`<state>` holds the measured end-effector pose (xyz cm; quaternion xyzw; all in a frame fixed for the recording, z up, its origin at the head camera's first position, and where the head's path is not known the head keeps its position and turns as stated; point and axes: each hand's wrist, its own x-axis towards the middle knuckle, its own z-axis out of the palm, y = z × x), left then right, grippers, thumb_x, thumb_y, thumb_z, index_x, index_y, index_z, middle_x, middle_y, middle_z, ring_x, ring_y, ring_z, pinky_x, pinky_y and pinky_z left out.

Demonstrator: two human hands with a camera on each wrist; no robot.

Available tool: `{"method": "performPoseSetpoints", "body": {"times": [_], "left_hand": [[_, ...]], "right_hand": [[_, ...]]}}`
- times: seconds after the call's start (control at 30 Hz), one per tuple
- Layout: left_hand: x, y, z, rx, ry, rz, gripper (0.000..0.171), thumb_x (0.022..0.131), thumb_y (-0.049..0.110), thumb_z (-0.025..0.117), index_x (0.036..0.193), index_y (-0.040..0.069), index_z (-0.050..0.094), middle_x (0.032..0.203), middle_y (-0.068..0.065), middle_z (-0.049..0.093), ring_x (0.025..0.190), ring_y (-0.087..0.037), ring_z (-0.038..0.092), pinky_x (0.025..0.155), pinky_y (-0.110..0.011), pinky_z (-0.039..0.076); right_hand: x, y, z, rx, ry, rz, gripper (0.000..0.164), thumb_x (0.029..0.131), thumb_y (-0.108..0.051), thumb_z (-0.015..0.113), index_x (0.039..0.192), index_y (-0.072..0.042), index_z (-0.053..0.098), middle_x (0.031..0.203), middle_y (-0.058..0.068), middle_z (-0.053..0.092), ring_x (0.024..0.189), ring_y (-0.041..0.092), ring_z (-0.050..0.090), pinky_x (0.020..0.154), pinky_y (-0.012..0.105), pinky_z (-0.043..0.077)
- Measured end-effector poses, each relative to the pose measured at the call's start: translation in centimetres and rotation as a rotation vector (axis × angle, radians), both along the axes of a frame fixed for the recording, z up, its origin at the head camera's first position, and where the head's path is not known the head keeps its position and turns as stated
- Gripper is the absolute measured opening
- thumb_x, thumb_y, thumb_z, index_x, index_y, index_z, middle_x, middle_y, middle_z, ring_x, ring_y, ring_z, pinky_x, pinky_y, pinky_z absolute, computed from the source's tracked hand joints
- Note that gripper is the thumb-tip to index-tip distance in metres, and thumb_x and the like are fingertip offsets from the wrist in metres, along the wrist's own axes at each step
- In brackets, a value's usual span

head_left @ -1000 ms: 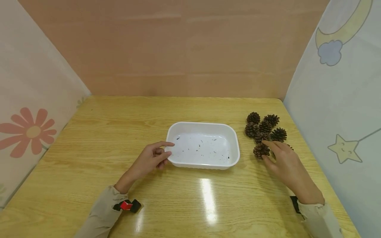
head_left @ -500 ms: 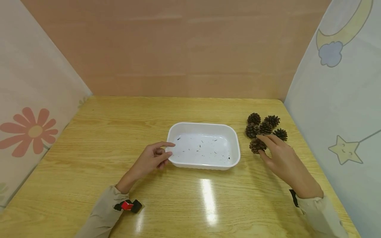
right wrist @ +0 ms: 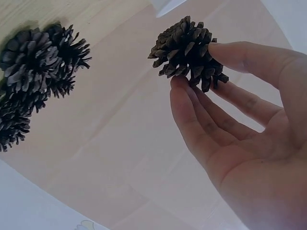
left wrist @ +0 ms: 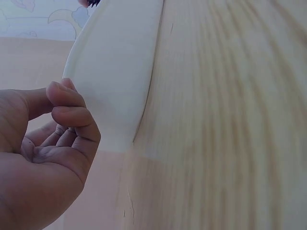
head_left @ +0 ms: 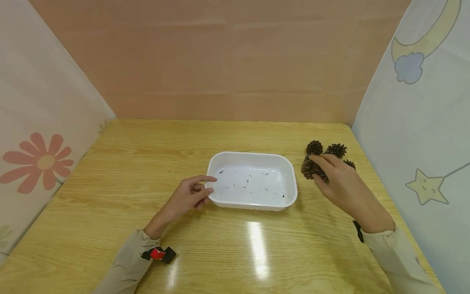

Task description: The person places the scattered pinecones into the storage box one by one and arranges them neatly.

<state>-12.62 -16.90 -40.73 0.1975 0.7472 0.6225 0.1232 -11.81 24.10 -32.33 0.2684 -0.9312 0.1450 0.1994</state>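
One pine cone (right wrist: pixel 184 52) is pinched between the thumb and fingers of your right hand (head_left: pixel 341 183), right of the white tray (head_left: pixel 251 205). Your left hand (head_left: pixel 188 195) grips the tray's left rim.

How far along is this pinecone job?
Done: the white tray is on the table, held by the left hand, but only dark flecks lie inside. In hand: the right hand pinches one pinecone. Remaining, apparently: that one and the other pinecones, all outside the tray.

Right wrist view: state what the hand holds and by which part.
A pine cone, pinched in the right hand by its outer scales, on the side toward the palm.
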Motion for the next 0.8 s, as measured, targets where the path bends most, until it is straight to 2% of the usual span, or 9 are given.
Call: {"method": "performPoseSetpoints", "body": {"times": [0.27, 0.47, 0.7, 0.8], "left_hand": [[0.2, 0.2, 0.1, -0.029, 0.007, 0.022, 0.034, 0.101, 0.010, 0.060, 0.131, -0.005, 0.058, 0.071, -0.024, 0.060, 0.051, -0.012, 0.050, 0.047, -0.025, 0.045], [0.1, 0.1, 0.0, -0.029, 0.007, 0.017, 0.033, 0.101, 0.009, 0.060, 0.130, -0.005, 0.058, 0.071, -0.027, 0.060, 0.050, -0.011, 0.049, 0.045, -0.026, 0.044], [0.1, 0.0, -0.2, -0.024, 0.000, 0.016, 0.034, 0.101, 0.010, 0.060, 0.131, -0.005, 0.058, 0.071, -0.024, 0.060, 0.050, -0.011, 0.050, 0.045, -0.027, 0.045], [0.1, 0.0, -0.2, -0.017, 0.003, 0.015, 0.034, 0.101, 0.010, 0.060, 0.131, -0.005, 0.058, 0.071, -0.027, 0.060, 0.050, -0.010, 0.050, 0.045, -0.027, 0.045]], "right_hand": [[-0.6, -1.0, 0.8, 0.005, -0.042, 0.002, 0.051, 0.082, 0.004, 0.075, 0.131, 0.002, 0.059, 0.116, 0.021, 0.062, 0.093, 0.038, 0.064, 0.073, 0.054, 0.052], [-1.3, -1.6, 1.1, -0.009, -0.050, 0.012, 0.049, 0.083, 0.003, 0.075, 0.130, 0.003, 0.060, 0.116, 0.022, 0.063, 0.098, 0.040, 0.063, 0.077, 0.054, 0.053], [-1.8, -2.3, 1.4, -0.018, -0.045, 0.023, 0.048, 0.084, 0.001, 0.075, 0.130, 0.002, 0.060, 0.115, 0.021, 0.062, 0.093, 0.038, 0.064, 0.071, 0.050, 0.055], [-2.1, -2.7, 1.5, -0.025, -0.041, 0.035, 0.047, 0.084, 0.001, 0.075, 0.129, 0.001, 0.061, 0.115, 0.020, 0.063, 0.095, 0.038, 0.065, 0.074, 0.051, 0.055]]}}
